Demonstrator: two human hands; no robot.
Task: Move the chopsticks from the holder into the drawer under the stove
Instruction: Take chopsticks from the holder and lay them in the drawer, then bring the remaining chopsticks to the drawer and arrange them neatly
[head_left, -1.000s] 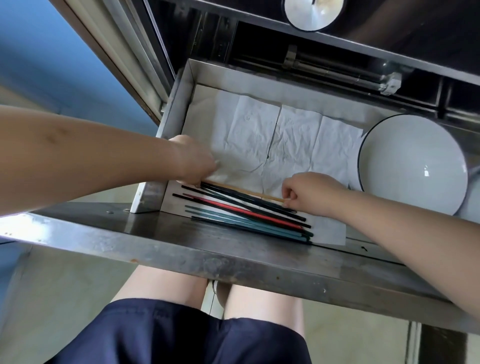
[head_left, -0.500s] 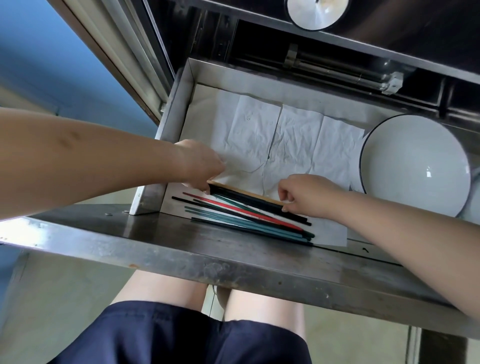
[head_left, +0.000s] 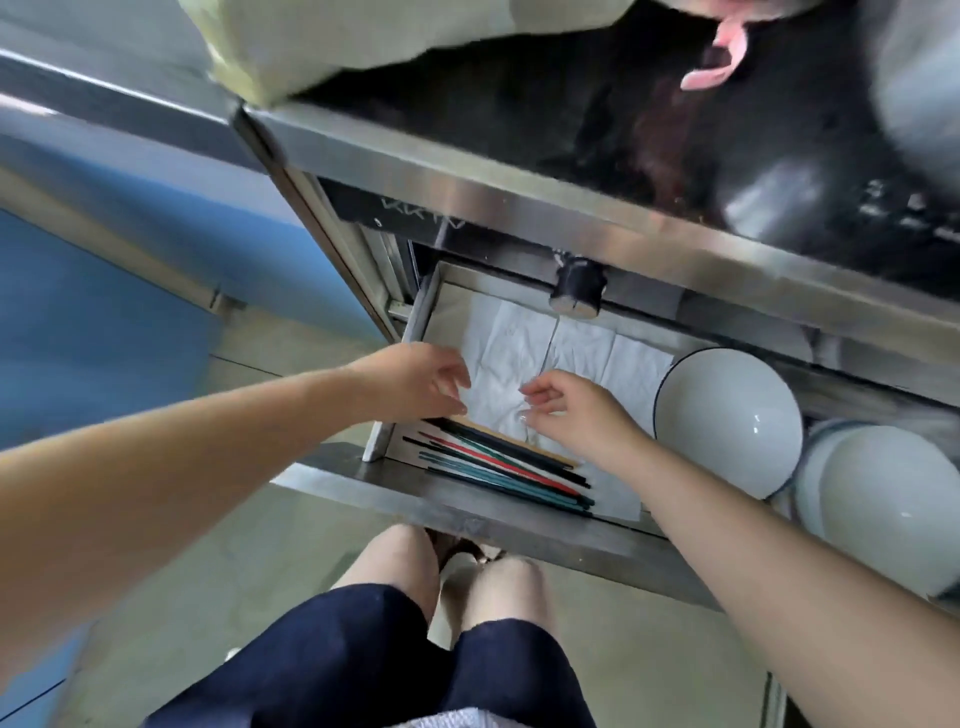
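Several chopsticks (head_left: 511, 470), black, red, teal and one wooden, lie in a bundle on white paper near the front of the open steel drawer (head_left: 415, 488) under the stove. My left hand (head_left: 415, 382) hovers just above the bundle's left end, fingers spread, holding nothing. My right hand (head_left: 571, 410) hangs above the bundle's right part, fingers loosely apart and empty. Neither hand touches the chopsticks. No holder is in view.
White paper (head_left: 524, 353) lines the drawer floor. Two white bowls (head_left: 727, 415) (head_left: 883, 499) sit in the drawer's right side. A black stove knob (head_left: 577, 288) juts out above the drawer. The dark stovetop (head_left: 649, 130) lies above. My knees are below the drawer front.
Both hands have let go of the chopsticks and lifted off them with fingers opened. The camera has pulled back and tilted up, bringing the stovetop into view.
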